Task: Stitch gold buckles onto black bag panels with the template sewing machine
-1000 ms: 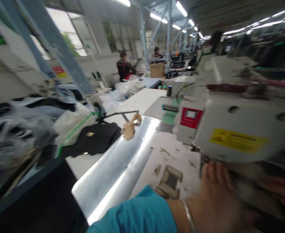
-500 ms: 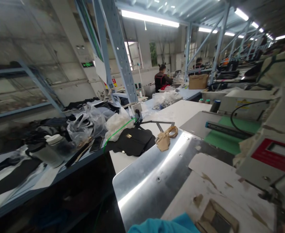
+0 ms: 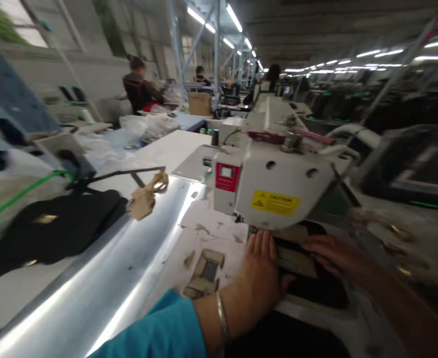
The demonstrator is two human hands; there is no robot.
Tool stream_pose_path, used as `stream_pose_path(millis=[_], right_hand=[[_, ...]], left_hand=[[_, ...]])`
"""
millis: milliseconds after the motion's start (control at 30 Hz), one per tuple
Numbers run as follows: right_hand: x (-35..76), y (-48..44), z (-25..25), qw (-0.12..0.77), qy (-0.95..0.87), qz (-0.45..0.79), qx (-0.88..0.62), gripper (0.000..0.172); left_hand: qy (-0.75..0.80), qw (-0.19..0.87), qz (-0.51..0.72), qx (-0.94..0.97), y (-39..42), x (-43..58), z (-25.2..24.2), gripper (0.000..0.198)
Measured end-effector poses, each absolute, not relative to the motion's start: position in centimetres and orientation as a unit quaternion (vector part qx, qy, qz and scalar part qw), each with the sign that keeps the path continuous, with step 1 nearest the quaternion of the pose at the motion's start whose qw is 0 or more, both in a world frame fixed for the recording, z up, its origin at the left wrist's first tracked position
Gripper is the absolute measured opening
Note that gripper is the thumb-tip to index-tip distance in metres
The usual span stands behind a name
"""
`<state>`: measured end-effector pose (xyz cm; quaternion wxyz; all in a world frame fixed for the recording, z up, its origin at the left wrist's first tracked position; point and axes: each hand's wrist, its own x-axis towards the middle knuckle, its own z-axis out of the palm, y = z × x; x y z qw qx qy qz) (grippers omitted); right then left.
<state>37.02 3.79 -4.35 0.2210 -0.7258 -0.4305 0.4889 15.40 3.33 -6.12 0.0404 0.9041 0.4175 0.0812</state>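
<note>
A black piece of material [image 3: 327,291] with a tan strip [image 3: 297,262] on it lies beneath the head of a white sewing machine [image 3: 278,174]. My left hand [image 3: 260,273], a bangle on its wrist, rests flat by the machine's needle area at the piece's left edge, fingers stretched forward. From the right, my right hand [image 3: 331,251] lies on the piece with its fingers extended across it. The needle area itself is hidden behind the machine head and my left fingers. More black material [image 3: 282,338] shows below my left wrist.
A shiny metal plate [image 3: 103,268] runs along the left, with a tan scrap [image 3: 142,201] on it. Black pieces [image 3: 80,223] with gold clasps lie farther left. A cardboard frame [image 3: 207,271] sits left of my hand. Co-workers [image 3: 137,87] sit farther back.
My view has swung right, bringing the sewing machine towards the middle. Both hands now show on the black piece; before, only a blue sleeve was visible at the bottom.
</note>
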Motion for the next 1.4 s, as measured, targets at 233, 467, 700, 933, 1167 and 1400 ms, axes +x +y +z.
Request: stream_pose_path(millis=[233,467,700,933,1167,1400], right_hand=[[37.5,3.8,-4.3,0.246,-0.402,0.524,-0.709,0.034],[37.4,3.3,-3.6,0.245,-0.414,0.527,-0.701,0.030],[37.0,2.4,-3.3,0.258,-0.408,0.443,-0.756,0.011],[36.8,2.4,-3.7,0.254,-0.403,0.406,-0.780,0.016],[37.3,2.1,-2.5,0.225,-0.401,0.399,-0.793,0.024],[37.9,2.1,-2.1,0.196,-0.400,0.422,-0.790,0.031]], left_hand=[[0.330,0.077,0.097,0.936,4.7,14.6,-5.7,0.077],[0.247,0.086,0.087,0.961,5.3,15.4,-5.5,0.067],[0.207,0.088,0.083,0.971,5.5,17.2,-5.7,0.070],[0.213,0.088,0.077,0.970,5.1,19.3,-6.0,0.073],[0.242,0.089,0.087,0.962,5.1,17.5,-5.6,0.074],[0.276,0.080,0.089,0.954,5.3,14.6,-5.2,0.074]])
